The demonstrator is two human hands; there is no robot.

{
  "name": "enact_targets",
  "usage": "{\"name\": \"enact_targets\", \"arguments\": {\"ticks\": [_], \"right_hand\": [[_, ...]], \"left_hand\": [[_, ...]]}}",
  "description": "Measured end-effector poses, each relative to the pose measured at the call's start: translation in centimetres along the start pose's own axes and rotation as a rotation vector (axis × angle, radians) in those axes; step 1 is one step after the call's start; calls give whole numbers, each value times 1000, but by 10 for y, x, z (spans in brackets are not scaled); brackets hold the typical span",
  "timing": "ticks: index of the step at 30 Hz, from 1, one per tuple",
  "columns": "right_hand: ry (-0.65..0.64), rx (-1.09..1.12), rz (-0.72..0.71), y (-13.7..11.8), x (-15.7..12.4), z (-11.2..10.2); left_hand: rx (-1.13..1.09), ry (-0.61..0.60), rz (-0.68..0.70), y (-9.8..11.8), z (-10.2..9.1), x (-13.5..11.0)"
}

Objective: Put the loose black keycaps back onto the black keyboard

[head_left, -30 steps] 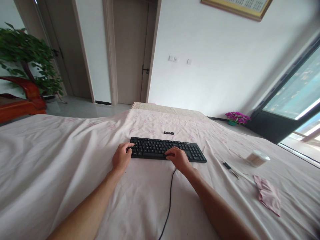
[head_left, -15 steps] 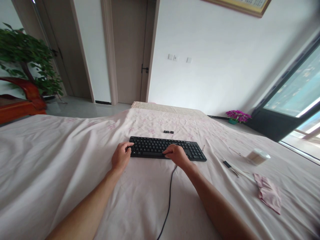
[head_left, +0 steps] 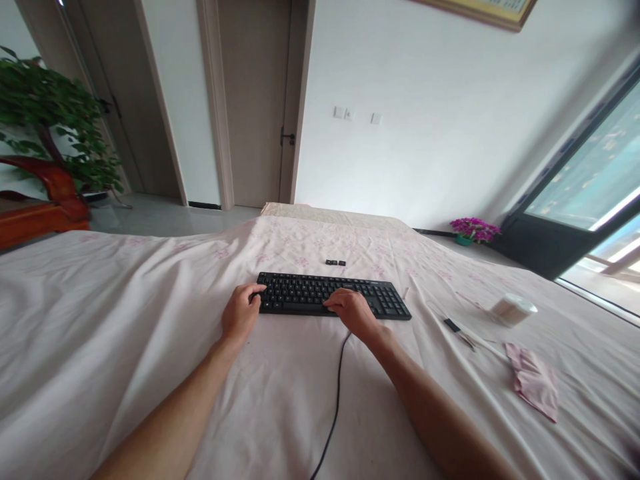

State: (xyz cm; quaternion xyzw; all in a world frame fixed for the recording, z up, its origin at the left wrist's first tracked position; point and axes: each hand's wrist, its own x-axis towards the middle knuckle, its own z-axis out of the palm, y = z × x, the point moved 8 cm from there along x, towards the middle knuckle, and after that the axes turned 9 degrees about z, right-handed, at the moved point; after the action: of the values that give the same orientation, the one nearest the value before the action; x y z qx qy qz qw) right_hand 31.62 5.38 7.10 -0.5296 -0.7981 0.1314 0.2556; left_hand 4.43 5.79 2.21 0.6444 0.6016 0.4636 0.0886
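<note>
A black keyboard [head_left: 295,293] lies flat on the pale cloth, its cable [head_left: 339,387] running toward me. My left hand [head_left: 243,310] is closed on its left end, thumb on the near side and fingers at the edge. Over the lower keys, right of the space bar, rests my right hand [head_left: 353,310], thumb and fingers pinched together. Whether anything small sits in that pinch is hidden. Just beyond the keyboard several loose black keycaps [head_left: 335,263] stand in a row.
To the right lie a tool with a black part [head_left: 453,325], a clear tub of cotton swabs [head_left: 514,310] and a pink cloth [head_left: 533,381]. The pale floral bedspread [head_left: 280,400] has folds. A red wooden chair [head_left: 55,200] stands far left.
The view has shifted slightly. Both hands keep their places on the keyboard, with no clear movement of their own.
</note>
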Motion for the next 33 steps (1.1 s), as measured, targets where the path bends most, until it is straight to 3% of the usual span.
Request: {"name": "enact_targets", "arguments": {"ticks": [33], "right_hand": [[-43, -206, -61, -7, -9, 5]], "left_hand": [[-12, 6, 10, 2, -1, 0]]}}
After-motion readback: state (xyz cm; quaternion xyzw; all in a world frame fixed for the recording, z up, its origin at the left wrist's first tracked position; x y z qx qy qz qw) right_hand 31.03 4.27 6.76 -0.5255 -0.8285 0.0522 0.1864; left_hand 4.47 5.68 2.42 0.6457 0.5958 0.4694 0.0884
